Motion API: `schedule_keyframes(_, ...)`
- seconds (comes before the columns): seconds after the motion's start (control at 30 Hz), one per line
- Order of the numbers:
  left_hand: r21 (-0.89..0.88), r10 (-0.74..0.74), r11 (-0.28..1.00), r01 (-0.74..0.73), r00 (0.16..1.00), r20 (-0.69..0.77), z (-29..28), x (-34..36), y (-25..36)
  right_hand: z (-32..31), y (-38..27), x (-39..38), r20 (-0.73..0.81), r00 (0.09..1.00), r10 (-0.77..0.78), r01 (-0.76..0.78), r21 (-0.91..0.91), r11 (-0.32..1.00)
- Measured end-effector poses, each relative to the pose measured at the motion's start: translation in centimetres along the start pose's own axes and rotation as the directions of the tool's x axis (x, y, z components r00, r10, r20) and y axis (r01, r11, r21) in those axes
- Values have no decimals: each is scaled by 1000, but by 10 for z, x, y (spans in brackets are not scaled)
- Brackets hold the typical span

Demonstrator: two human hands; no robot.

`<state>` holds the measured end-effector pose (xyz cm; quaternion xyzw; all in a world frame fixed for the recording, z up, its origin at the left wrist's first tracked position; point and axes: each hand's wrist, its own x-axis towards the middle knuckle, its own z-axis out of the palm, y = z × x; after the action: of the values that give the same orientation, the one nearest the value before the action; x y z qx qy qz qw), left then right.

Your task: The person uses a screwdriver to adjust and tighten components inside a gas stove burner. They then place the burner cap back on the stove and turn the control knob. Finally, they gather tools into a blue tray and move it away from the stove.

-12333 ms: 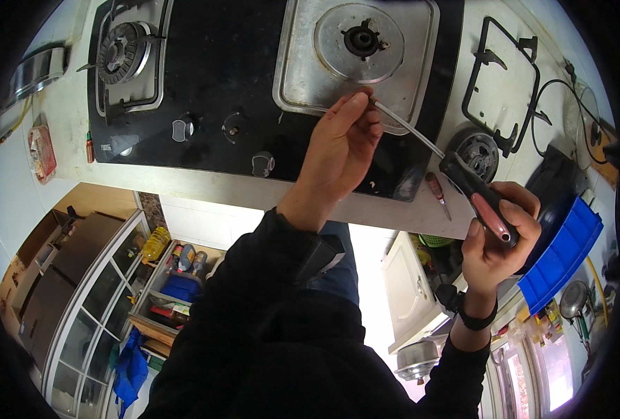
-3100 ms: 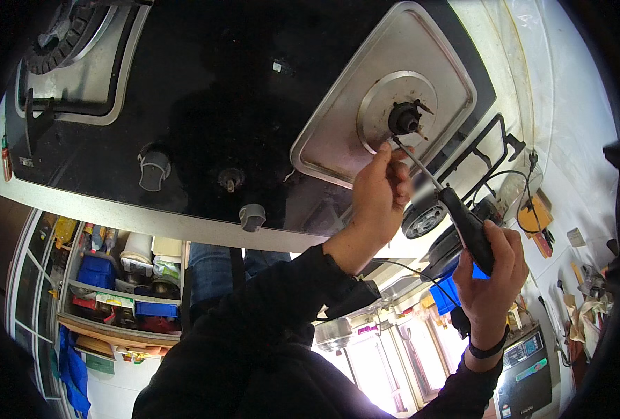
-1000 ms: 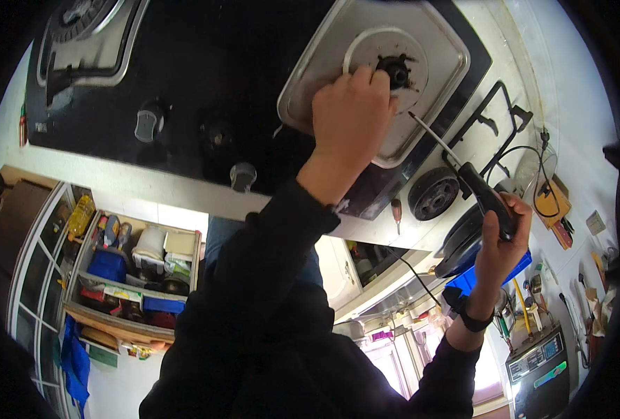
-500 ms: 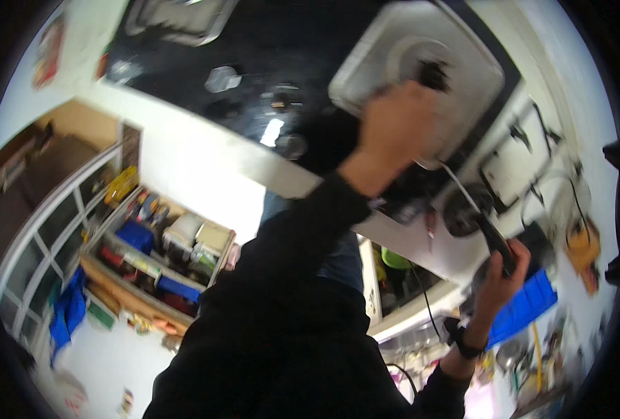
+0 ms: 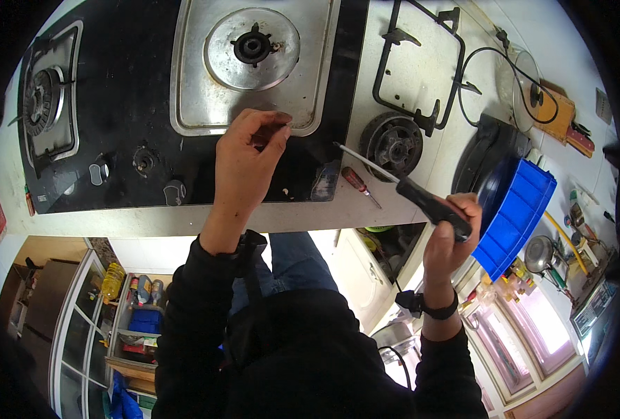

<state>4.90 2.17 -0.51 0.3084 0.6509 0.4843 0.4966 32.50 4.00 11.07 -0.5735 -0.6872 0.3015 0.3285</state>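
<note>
My left hand (image 5: 248,150) is over the near edge of the steel burner tray (image 5: 187,105), its thumb and fingers curled together in a pinch. Whatever may lie between the fingertips is too small to make out. Beyond it, a black burner base (image 5: 252,48) sits in the tray's round middle. My right hand (image 5: 451,234) grips the black handle of a screwdriver (image 5: 421,199), whose shaft points left toward the cooktop's edge. Below that shaft, a small red-handled screwdriver (image 5: 357,183) lies by the glass edge. A round burner head (image 5: 392,145) rests on the counter behind it.
On the right counter lie a black pan support (image 5: 421,115), a dark pan (image 5: 488,153) and a blue plastic basket (image 5: 516,220). A second burner (image 5: 43,101) is at the cooktop's far left. A knob (image 5: 174,193) and a bare knob socket (image 5: 144,160) are near the front edge.
My left hand has drawn back from the burner's middle to the tray's near edge. The view has swung rightward. My right hand still holds the screwdriver.
</note>
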Motion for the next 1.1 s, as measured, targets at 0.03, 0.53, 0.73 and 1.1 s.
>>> schedule_keyframes(0.03, 20, 24, 1000, -24, 1000, 21, -1, 1, 0, 2, 3, 1, 2, 999, 36, -36, 85, 996)
schedule_keyframes(0.53, 222, 122, 966, -132, 991, 57, -26, 18, 1, 35, -21, 48, 347, 910, 228, -397, 569, 720)
schedule_keyframes(0.73, 180, 101, 978, -103, 995, 20, -61, 46, 19, 44, -34, 88, 223, 973, 57, -143, 390, 910)
schedule_keyframes(1.1, 429, 307, 853, -297, 950, 48, -95, 104, 29, 86, -54, 167, 128, 960, -250, 185, 379, 907)
